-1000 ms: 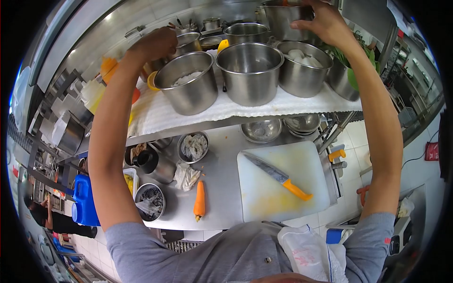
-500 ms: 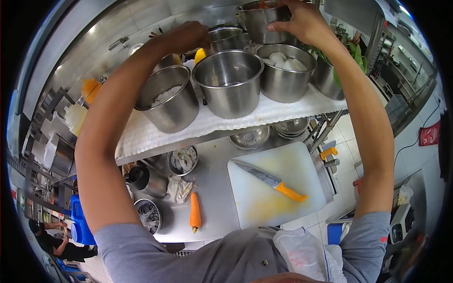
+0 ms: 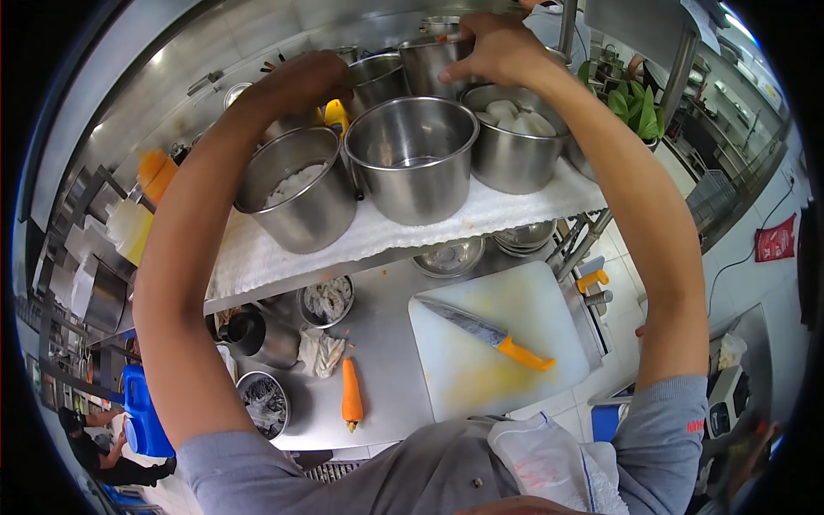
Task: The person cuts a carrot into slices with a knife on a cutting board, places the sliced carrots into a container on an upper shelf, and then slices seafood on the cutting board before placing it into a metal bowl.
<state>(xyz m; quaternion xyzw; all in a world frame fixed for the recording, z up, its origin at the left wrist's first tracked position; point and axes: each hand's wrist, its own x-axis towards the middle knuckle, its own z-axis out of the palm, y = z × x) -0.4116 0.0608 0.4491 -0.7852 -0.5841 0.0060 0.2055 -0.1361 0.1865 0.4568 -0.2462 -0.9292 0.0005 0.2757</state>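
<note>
At the back of the upper shelf, my right hand (image 3: 502,53) grips the rim and side of a steel pot (image 3: 427,70), thumb on its outer wall. My left hand (image 3: 311,81) is curled beside another steel pot (image 3: 378,81), above a yellow object (image 3: 336,117); its fingertips are hidden, so what it holds does not show. In front stand an empty-looking steel pot (image 3: 412,184), a pot with white contents (image 3: 305,215) and a pot with pale peeled pieces (image 3: 515,159).
A white towel (image 3: 395,232) covers the shelf edge. Below, a knife (image 3: 481,326) lies on the cutting board (image 3: 463,395). Near it are a carrot (image 3: 351,395), a crumpled cloth (image 3: 321,352) and small bowls (image 3: 330,302). A person (image 3: 107,446) is at far left.
The pot in my right hand has moved down and left, from raised to level with the neighbouring pots. My left hand has shifted left, off the rear pot's rim.
</note>
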